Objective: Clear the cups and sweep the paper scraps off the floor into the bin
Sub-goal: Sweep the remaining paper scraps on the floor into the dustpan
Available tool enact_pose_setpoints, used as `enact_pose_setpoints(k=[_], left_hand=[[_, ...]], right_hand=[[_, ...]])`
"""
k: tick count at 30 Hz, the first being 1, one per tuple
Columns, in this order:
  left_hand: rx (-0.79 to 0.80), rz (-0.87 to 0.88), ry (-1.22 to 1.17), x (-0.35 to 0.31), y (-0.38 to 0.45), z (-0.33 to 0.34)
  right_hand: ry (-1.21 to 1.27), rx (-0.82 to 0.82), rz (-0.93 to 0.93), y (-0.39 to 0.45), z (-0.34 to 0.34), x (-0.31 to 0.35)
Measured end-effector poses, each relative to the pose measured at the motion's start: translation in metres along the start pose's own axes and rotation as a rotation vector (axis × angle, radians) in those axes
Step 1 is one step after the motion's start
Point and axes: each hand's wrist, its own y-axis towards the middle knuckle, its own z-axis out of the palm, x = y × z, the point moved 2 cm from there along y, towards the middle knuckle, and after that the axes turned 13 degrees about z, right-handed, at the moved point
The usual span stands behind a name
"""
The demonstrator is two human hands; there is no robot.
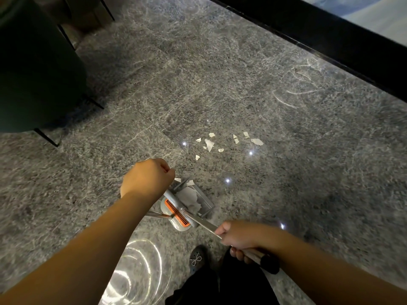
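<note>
Here, at far left, a dark round bin (33, 62) stands on the speckled grey floor (308, 150). The left hand (147, 178) is curled in a fist, apparently round a handle hidden beneath it, just above the grey dustpan (187, 208) with its orange comb, which holds crumpled paper (191, 198). Loose paper scraps (220, 143) lie on the floor beyond the pan, apart from it. The right hand (240, 237) grips the broom handle (204, 224), its black end (269, 264) sticking out behind.

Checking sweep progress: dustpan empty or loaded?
Loaded: white paper lies in the dustpan. More scraps lie on the floor beyond it.
</note>
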Motion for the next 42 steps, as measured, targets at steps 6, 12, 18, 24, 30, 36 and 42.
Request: enact_pose_setpoints(k=[6, 12, 18, 24, 30, 36, 42], left_hand=[[0.001, -0.003, -0.013, -0.001, 0.002, 0.001], [-0.002, -0.006, -0.017, 0.001, 0.003, 0.001], [0.007, 0.014, -0.015, 0.002, -0.001, -0.002], [0.008, 0.010, -0.035, 0.006, -0.006, -0.003], [-0.016, -0.035, -0.044, 0.016, -0.014, -0.005], [-0.056, -0.102, -0.076, 0.034, -0.025, -0.011], [-0.065, -0.097, -0.081, 0.031, -0.016, -0.015]], right_hand=[[-0.077, 0.032, -0.023, -0.009, 0.003, 0.007], [0.003, 0.048, -0.027, -0.026, -0.004, -0.004], [0.058, 0.047, -0.016, -0.037, -0.013, -0.011], [0.181, 0.024, -0.042, -0.049, -0.030, -0.013], [0.363, 0.048, -0.017, -0.057, -0.049, -0.018], [0.506, 0.008, -0.037, -0.054, -0.072, -0.023], [0.670, -0.078, -0.035, -0.027, -0.095, -0.024]])
